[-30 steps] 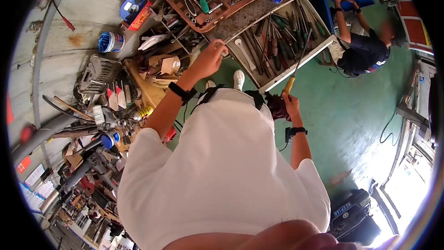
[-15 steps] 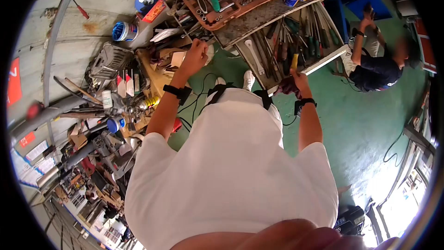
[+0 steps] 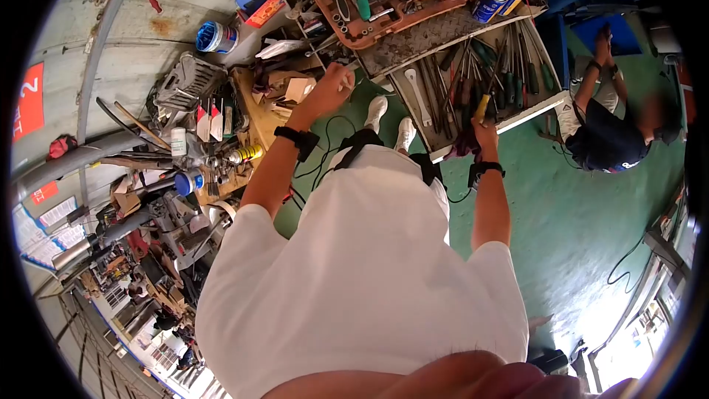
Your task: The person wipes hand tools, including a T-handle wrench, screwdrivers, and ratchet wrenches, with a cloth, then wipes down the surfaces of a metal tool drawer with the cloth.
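Observation:
My right hand (image 3: 485, 133) is closed around a yellow-handled tool (image 3: 483, 108), probably a screwdriver, at the front edge of an open drawer (image 3: 528, 112). A dark red cloth (image 3: 464, 143) hangs from the same hand, over the drawer's front corner. Screwdrivers (image 3: 509, 87) and other long tools fill the drawer, with a large wrench (image 3: 418, 97) on its left side. My left hand (image 3: 331, 90) is raised left of the drawer, fingers loosely bent and somewhat apart, with nothing visible in it.
Above the drawer lie an orange-brown tool case (image 3: 354, 33) and two blue spray cans (image 3: 490, 3). A cluttered wooden bench (image 3: 255, 114) stands on the left. Black cables (image 3: 325, 155) run over the green floor. Another person (image 3: 609, 129) crouches at the right.
The view has shifted, so the surroundings sit farther right and lower. My right hand, with the tool and cloth, is slightly farther over the drawer. My left hand's fingers look looser.

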Demonstrator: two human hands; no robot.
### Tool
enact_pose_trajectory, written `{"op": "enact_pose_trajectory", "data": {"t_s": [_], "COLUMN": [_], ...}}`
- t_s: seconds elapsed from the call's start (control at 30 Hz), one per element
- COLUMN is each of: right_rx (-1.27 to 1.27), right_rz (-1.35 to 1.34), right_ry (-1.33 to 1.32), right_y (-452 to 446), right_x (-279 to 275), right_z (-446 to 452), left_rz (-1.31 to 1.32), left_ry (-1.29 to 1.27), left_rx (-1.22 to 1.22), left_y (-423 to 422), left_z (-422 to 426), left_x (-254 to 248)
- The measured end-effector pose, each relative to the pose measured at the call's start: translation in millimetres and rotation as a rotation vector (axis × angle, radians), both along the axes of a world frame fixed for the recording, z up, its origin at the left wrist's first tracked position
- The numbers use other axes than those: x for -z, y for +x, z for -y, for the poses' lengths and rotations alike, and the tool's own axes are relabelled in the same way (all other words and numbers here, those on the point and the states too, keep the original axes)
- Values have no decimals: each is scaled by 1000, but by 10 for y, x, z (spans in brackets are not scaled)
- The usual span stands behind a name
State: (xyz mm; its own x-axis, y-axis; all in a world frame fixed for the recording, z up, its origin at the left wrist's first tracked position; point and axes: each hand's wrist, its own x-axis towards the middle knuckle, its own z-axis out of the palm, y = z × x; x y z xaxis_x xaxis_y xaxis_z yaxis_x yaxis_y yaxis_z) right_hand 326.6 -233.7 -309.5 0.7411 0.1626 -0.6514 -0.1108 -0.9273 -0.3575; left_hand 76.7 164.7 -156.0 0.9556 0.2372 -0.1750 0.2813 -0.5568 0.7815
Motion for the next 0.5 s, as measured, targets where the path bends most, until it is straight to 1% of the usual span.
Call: {"op": "enact_pose_trajectory", "data": {"t_s": [0.07,0.13,0.17,0.2,0.27,0.33,0.4,0.47,0.5], "right_rx": [33,50,65,71,90,99,129,126,137], "right_rz": [77,113,144,141,188,167,180,206,197], "right_ry": [-16,7,28,21,143,111,139,119,63], "right_y": [-58,-181,-273,-345,-472,-561,-636,-640,-614], "right_x": [71,-137,-256,-289,-299,-213,-229,-262,-322], "right_z": [38,31,15,5,108,179,169,126,75], "left_rz": [41,-67,16,13,150,-38,6,-34,-67], "left_ry": [42,24,74,68,106,99,111,103,57], "left_rx": [-15,-123,-133,-126,-118,-229,-363,-471,-491], "left_y": [142,293,360,437,610,806,988,1116,1166], "left_z": [-151,-321,-411,-533,-724,-981,-1200,-1263,-1265], "left_x": [33,61,67,75,170,333,416,312,250]}}
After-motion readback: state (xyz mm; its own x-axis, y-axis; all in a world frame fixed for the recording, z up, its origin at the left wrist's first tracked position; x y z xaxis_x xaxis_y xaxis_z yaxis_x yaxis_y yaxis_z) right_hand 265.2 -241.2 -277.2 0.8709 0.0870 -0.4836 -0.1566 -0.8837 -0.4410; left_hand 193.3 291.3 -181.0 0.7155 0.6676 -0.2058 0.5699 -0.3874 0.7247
